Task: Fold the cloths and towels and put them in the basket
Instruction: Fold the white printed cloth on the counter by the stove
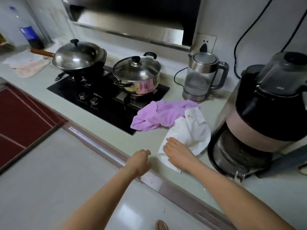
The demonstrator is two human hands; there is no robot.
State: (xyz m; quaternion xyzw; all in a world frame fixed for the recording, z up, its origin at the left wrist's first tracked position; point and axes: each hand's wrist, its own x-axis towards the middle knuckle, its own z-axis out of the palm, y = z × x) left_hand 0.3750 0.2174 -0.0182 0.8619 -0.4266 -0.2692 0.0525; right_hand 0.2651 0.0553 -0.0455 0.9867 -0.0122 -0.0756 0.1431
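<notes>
White cloth [187, 131] lies under my flat right hand [177, 151], left hand [141, 159] loosely curled, empty; it may slide off the near edge.

Two bare forearms, no sleeves, left hand [140, 159], right hand [178, 151]

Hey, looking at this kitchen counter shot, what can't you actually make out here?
Head view only:
- Basket: nowhere in frame.
- White cloth: near part hidden under right hand.
- Purple towel: right end tucked under the white cloth.
- Left hand: fingers turned away, grip unclear.
- Pink cloth far left: blurred.
</notes>
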